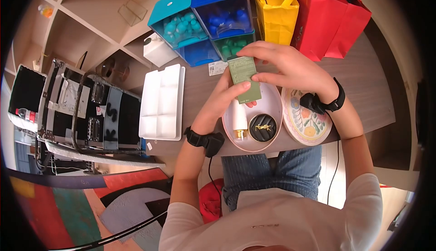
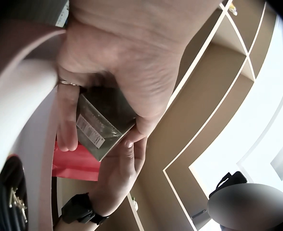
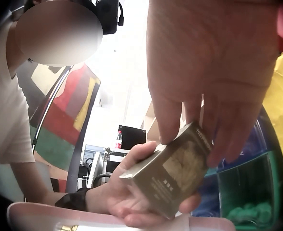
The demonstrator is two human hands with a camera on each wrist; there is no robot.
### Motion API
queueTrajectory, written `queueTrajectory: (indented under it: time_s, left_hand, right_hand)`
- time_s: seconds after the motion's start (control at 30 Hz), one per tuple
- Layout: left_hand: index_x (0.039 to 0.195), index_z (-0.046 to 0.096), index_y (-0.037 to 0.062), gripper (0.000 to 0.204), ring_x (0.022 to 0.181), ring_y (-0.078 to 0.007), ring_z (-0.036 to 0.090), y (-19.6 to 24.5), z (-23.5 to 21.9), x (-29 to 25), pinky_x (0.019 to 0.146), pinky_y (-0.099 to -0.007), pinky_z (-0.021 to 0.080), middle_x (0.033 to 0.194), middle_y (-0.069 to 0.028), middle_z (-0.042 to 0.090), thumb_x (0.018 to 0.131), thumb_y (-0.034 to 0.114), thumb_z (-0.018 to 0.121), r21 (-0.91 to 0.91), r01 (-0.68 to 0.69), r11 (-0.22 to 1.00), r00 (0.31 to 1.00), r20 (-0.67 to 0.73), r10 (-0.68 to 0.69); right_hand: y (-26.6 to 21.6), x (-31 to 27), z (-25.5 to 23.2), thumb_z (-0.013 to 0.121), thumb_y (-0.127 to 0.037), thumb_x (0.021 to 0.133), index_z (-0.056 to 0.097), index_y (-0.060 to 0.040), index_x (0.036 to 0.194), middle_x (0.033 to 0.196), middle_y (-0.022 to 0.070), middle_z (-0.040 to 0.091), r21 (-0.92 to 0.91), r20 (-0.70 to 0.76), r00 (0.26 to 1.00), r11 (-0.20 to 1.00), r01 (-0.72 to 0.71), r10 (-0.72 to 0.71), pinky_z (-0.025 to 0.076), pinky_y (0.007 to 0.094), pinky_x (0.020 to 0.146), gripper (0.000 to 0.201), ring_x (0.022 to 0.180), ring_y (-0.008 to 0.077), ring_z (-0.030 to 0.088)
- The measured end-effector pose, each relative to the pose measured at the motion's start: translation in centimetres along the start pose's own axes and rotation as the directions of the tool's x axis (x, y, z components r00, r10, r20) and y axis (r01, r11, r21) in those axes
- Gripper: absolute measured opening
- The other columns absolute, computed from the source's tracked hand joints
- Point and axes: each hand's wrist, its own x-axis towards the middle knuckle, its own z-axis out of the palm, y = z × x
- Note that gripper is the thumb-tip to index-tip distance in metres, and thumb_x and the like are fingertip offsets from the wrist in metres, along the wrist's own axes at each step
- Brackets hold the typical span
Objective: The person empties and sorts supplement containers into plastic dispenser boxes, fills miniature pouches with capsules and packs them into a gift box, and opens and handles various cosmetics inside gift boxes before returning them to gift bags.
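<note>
"Head view: a green box [image 1: 245, 79] is held aloft over the far side of a round tray [image 1: 250, 149], between two bare hands. Who has what?"

"The left hand [image 1: 221, 97] grips its side, thumb across the printed face and fingers behind. The right hand [image 1: 288, 67] grips the upper end, fingers spread narrowly about it."

"And its likely feel?"

"Light, by the look of it: stiff, thin card, glossy and perhaps slippery. Corners could dent under a hard squeeze. Opposite long sides near the middle offer the surest hold, with a light touch at the end."

"What lies below?"

"A white bottle [image 1: 239, 115] with a gold collar and a round black compact [image 1: 262, 127], side by side on the tray. Just beside it, a floral plate [image 1: 308, 121]."

"Farther out?"

"White divided tray [image 1: 154, 100] to the left; coloured drawers [image 1: 221, 7], a yellow bag [image 1: 278, 22] and a red bag [image 1: 318, 22] beyond, all on a brown table [image 1: 198, 86]."
</note>
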Motion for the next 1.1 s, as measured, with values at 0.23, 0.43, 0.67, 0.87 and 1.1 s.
queueTrajectory:
  time_s: [0.23,0.43,0.67,0.87,1.1]
  left_hand:
    - [0.153,0.026,-0.0002,0.076,0.093,-0.0243,0.071,0.0,0.0,0.0,0.067,-0.0355,0.063,0.125,-0.0171,0.060,0.095,0.025,0.068,0.009,0.025,1.000,1.000,0.001,-0.025]
    - [0.154,0.025,0.0006,0.077,0.094,-0.0244,0.071,0.1,0.2,-0.3,0.068,-0.0354,0.063,0.125,-0.0173,0.060,0.095,0.024,0.068,-0.007,0.032,0.999,0.999,-0.034,-0.032]
    - [0.155,0.024,0.0024,0.076,0.093,-0.0259,0.072,-0.5,-0.7,0.0,0.071,-0.0362,0.064,0.122,-0.0172,0.063,0.095,0.023,0.066,-0.029,0.030,0.999,0.999,0.028,-0.029]
    - [0.155,0.023,0.0027,0.070,0.088,-0.0297,0.074,-0.8,-0.8,0.1,0.071,-0.0403,0.064,0.120,-0.0202,0.064,0.100,0.030,0.055,-0.069,0.013,0.998,0.998,0.061,-0.009]
    - [0.155,0.022,0.0027,0.068,0.086,-0.0307,0.074,-0.9,-1.0,0.2,0.071,-0.0416,0.064,0.118,-0.0215,0.065,0.101,0.031,0.052,-0.072,0.014,0.997,0.997,0.074,-0.008]
  right_hand:
    - [0.3,0.0,0.1,0.073,-0.012,0.087,0.058,-0.0028,0.137,0.127,0.0156,0.064,0.027,-0.001,1.000,1.000,0.011,-0.011,0.056,0.0414,0.089,0.053,0.106,0.0354,0.068]
    - [0.4,-0.2,0.3,0.072,-0.011,0.088,0.056,-0.0076,0.141,0.128,0.0174,0.066,-0.023,-0.003,0.998,0.998,0.060,-0.060,0.056,0.0418,0.087,0.055,0.103,0.0356,0.070]
    - [-0.5,0.0,-0.3,0.072,-0.011,0.090,0.051,-0.0095,0.138,0.102,0.0174,0.072,0.059,0.064,0.994,0.994,-0.091,0.088,0.056,0.0425,0.076,0.052,0.089,0.0349,0.073]
    - [0.2,-0.2,-0.2,0.073,-0.013,0.092,0.051,-0.0080,0.139,0.095,0.0150,0.073,0.005,0.075,0.994,0.997,-0.076,0.076,0.056,0.0372,0.073,0.051,0.085,0.0296,0.075]
    - [0.1,-0.1,-0.1,0.069,-0.016,0.094,0.053,-0.0061,0.131,0.084,0.0144,0.072,0.014,0.053,0.995,0.997,-0.081,0.080,0.054,0.0431,0.074,0.041,0.084,0.0341,0.073]
